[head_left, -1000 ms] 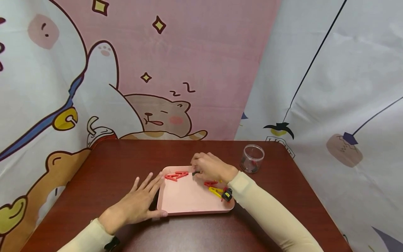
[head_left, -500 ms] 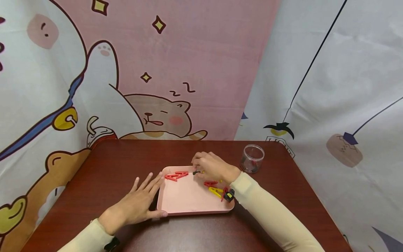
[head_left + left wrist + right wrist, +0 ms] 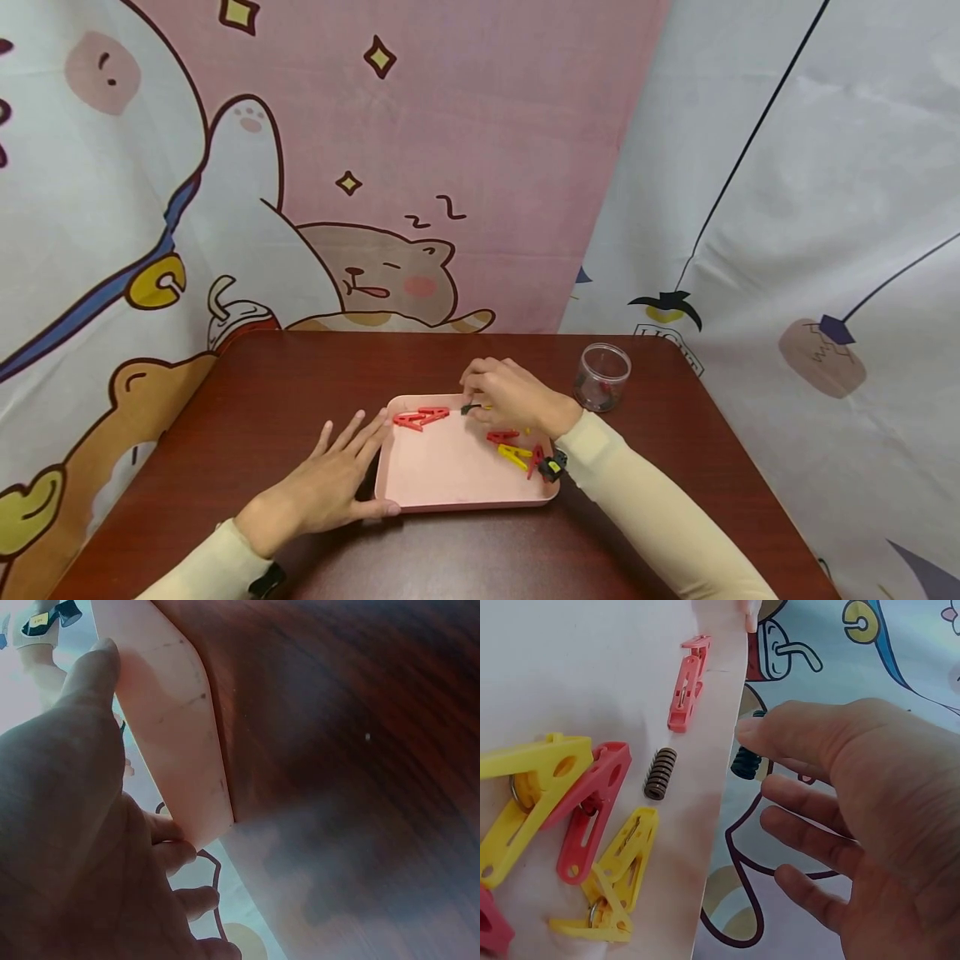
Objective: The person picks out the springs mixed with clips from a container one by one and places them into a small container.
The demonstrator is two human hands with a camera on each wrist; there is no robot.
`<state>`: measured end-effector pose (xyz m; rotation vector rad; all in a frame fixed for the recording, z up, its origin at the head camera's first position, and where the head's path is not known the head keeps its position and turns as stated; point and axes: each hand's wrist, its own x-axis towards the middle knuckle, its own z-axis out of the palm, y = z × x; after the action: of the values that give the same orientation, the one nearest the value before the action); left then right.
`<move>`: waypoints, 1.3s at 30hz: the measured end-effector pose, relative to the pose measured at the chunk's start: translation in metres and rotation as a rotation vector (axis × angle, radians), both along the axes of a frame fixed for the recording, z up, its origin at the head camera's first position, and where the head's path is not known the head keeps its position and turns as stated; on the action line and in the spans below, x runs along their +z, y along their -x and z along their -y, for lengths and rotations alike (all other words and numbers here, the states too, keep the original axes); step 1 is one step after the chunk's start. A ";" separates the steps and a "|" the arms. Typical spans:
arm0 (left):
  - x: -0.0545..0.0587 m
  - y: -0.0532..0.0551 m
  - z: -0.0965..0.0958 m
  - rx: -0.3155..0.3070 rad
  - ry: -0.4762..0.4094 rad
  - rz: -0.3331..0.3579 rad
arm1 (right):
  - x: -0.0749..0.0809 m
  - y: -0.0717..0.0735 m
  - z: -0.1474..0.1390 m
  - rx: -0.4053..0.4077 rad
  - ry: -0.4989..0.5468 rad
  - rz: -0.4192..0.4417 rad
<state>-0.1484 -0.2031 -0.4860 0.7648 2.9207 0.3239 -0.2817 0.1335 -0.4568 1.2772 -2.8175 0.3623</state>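
Note:
In the right wrist view my right hand [image 3: 517,400] pinches a small dark coil spring [image 3: 746,763] between thumb and index finger, just past the far rim of the pink tray [image 3: 450,475]. The other fingers lie apart, lightly bent. Another coil spring [image 3: 660,774] lies in the tray, between a yellow clothespin [image 3: 626,862] and a red clothespin [image 3: 686,690]. My left hand [image 3: 322,479] rests at the tray's left side with fingers spread and fairly straight; its thumb touches the front rim. Several more clothespins lie in the tray, including a yellow clothespin [image 3: 513,456] at the right.
A clear round jar [image 3: 602,379] with a few small dark and red things in it stands behind the tray to the right. The brown table [image 3: 300,375] ends at a cartoon-printed curtain [image 3: 480,167].
My right hand has shifted slightly back and to the right, and a bit of yellow now shows beside the dark spring near its thumb. The left hand has stayed in place.

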 end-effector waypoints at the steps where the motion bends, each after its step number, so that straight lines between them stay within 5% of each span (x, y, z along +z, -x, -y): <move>1: 0.000 0.000 0.000 0.000 0.000 0.001 | 0.000 0.000 -0.001 -0.001 0.002 -0.004; 39: -0.002 0.001 0.003 0.011 -0.017 0.005 | 0.004 -0.002 -0.034 -0.071 0.086 0.011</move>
<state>-0.1494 -0.2057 -0.4876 0.7494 2.9218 0.3517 -0.2801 0.1677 -0.4526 1.1598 -2.8132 0.4836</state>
